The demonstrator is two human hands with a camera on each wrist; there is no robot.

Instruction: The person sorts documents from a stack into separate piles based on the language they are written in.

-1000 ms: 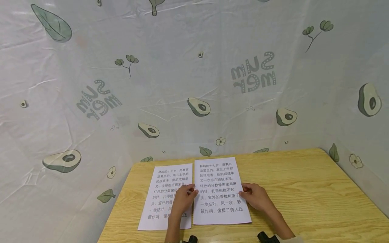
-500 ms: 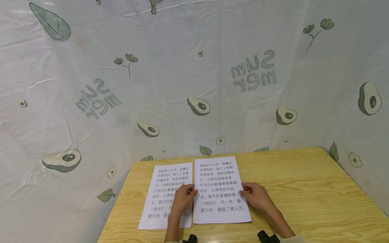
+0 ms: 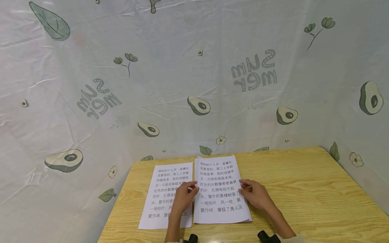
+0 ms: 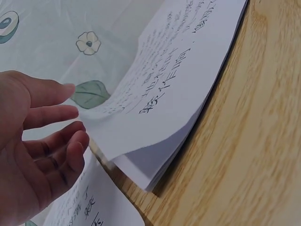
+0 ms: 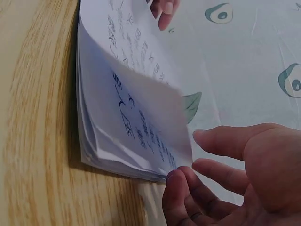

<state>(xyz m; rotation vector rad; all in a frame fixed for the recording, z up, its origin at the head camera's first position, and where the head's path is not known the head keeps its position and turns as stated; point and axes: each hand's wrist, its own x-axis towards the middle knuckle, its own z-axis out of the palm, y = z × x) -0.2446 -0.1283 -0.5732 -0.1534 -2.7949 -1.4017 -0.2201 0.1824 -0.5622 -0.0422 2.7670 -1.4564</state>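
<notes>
In the head view, a printed sheet of paper (image 3: 217, 216) tops the right-hand stack, bowed and slightly off the sheets beneath. My left hand (image 3: 184, 199) holds its left edge between thumb and fingers, and my right hand (image 3: 257, 196) holds its right edge likewise. Both wrist views show this top sheet raised and curved, with the lower sheets (image 5: 87, 127) flat under it. A second printed stack (image 3: 153, 221) lies to the left, partly covered by my left hand and forearm.
The wooden table (image 3: 310, 189) extends to the right of the papers. Behind it and along the sides hangs a pale curtain (image 3: 170, 67) with avocado and leaf prints, close to the table's back edge.
The top sheet of the right-hand stack has come up and bowed, so corners of lower sheets now show at its top left and bottom right. Both hands have moved slightly inward.
</notes>
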